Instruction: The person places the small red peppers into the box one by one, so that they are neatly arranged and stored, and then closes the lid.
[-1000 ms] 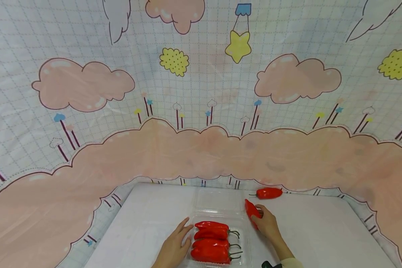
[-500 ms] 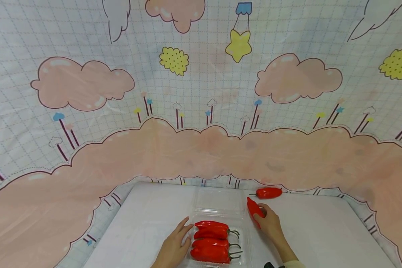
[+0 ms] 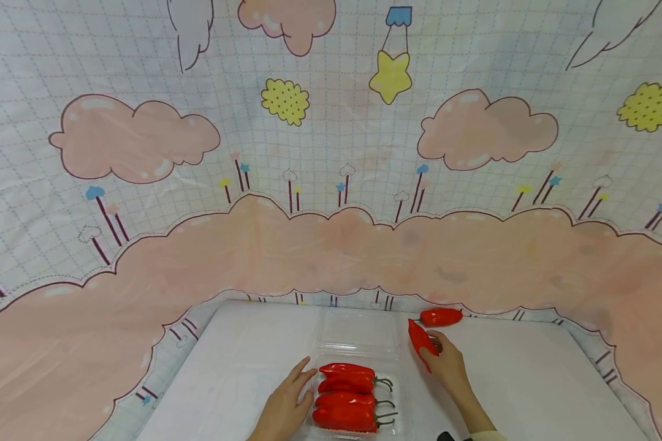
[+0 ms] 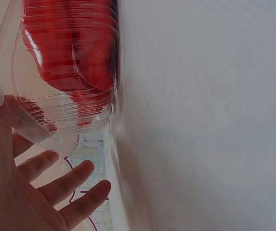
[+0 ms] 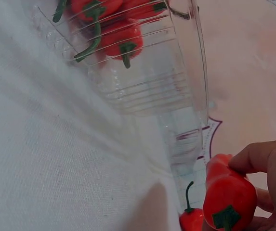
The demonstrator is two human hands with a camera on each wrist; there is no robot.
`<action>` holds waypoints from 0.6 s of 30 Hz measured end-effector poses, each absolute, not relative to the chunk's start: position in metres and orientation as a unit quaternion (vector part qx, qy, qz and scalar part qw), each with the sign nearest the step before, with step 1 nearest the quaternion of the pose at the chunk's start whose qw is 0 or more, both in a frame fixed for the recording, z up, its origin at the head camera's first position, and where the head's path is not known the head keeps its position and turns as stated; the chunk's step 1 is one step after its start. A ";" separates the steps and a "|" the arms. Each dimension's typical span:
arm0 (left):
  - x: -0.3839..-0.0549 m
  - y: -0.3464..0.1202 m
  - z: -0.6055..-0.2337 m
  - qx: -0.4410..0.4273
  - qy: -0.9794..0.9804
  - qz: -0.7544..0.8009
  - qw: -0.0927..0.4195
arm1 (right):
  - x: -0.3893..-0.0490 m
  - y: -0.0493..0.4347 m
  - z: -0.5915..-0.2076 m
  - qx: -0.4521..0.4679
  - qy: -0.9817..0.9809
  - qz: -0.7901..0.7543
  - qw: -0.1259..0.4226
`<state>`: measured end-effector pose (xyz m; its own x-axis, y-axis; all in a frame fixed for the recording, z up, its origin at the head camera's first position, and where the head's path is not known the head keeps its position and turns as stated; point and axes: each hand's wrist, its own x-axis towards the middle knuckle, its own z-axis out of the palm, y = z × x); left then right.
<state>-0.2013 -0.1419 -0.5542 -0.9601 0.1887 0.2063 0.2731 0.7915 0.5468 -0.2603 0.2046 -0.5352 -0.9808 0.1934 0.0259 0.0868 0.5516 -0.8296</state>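
A clear plastic clamshell box [image 3: 403, 373] lies on the white table with its lid folded back. Several long red peppers [image 3: 344, 418] with green stems lie side by side in it, stems to the right. My left hand [image 3: 284, 404] is at the box's left side, fingers spread; in the left wrist view the thumb side overlaps the clear wall [image 4: 56, 115]. To the right of the box, my right hand [image 3: 447, 367] holds another red pepper [image 3: 420, 338] between thumb and fingers, its narrow end pointing away. The right wrist view shows this pepper's green stem end [image 5: 227, 217].
One more red pepper [image 3: 442, 317] lies at the table's back edge, just beyond the held one. The transparent lid [image 3: 360, 331] reaches toward that edge. Behind the white table [image 3: 529, 380] hangs a cloth [image 3: 331, 251] printed with clouds and stars.
My right hand has shifted slightly forward and to the right with the pepper, nearer the pepper at the back. The left hand and the boxed peppers stay in place.
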 end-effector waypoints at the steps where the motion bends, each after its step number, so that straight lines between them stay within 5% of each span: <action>1: -0.201 -0.142 -0.554 -0.124 -0.944 -0.298 0.074 | -0.260 0.205 -0.535 -0.079 -0.879 0.466 0.059; 18: -0.201 -0.142 -0.553 -0.119 -0.945 -0.300 0.061 | -0.251 0.206 -0.525 -0.080 -0.874 0.475 0.064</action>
